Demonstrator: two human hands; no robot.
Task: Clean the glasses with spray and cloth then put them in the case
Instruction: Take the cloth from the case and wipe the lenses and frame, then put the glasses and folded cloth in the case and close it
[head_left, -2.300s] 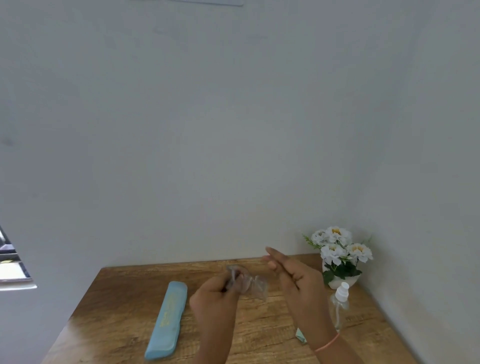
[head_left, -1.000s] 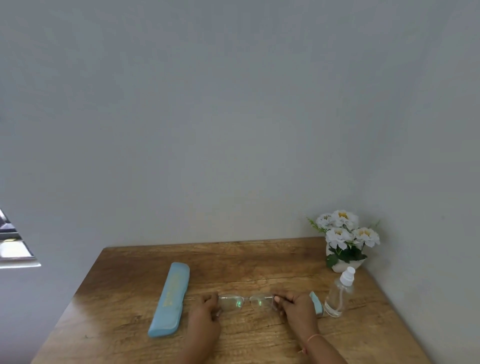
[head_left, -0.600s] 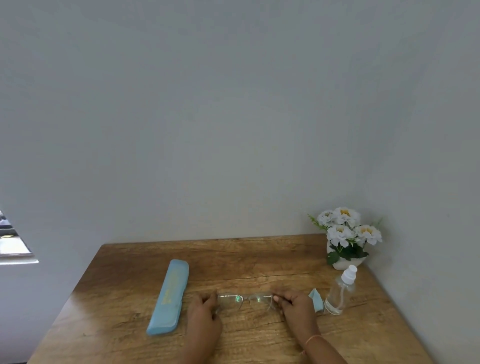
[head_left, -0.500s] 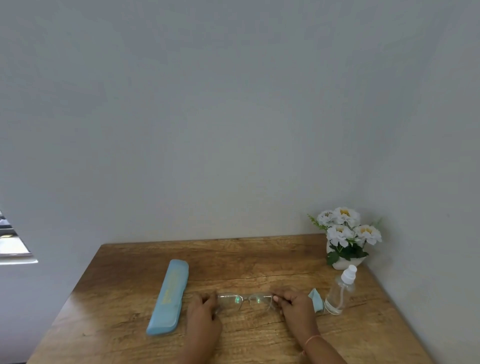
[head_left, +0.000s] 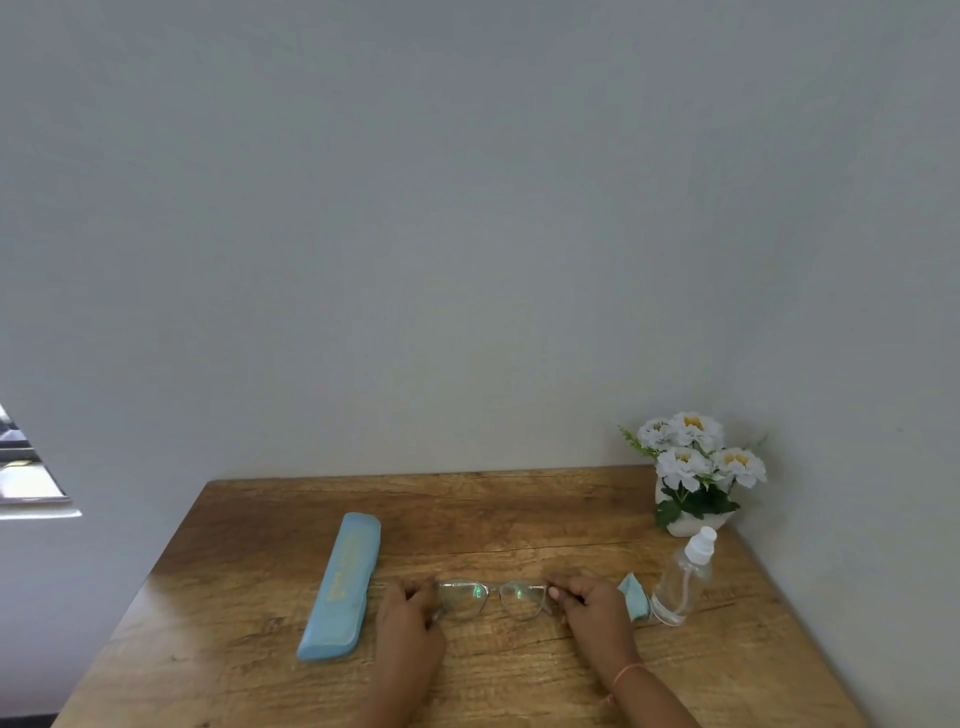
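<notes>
Clear-framed glasses (head_left: 491, 598) sit low over the wooden table (head_left: 519, 509), lenses facing away from me. My left hand (head_left: 408, 616) pinches their left end and my right hand (head_left: 587, 603) pinches their right end. A long light-blue case (head_left: 343, 584) lies closed to the left of my left hand. A folded light-blue cloth (head_left: 635, 597) lies just right of my right hand. The clear spray bottle (head_left: 683, 579) with a white cap stands beside the cloth.
A white pot of white flowers (head_left: 693, 470) stands in the back right corner against the wall. The table's left edge runs diagonally past the case. Grey walls close off the back and right sides.
The glasses came down from mid-air in front of me to table level, held at both ends. Over the last half second both hands and the glasses stayed still.
</notes>
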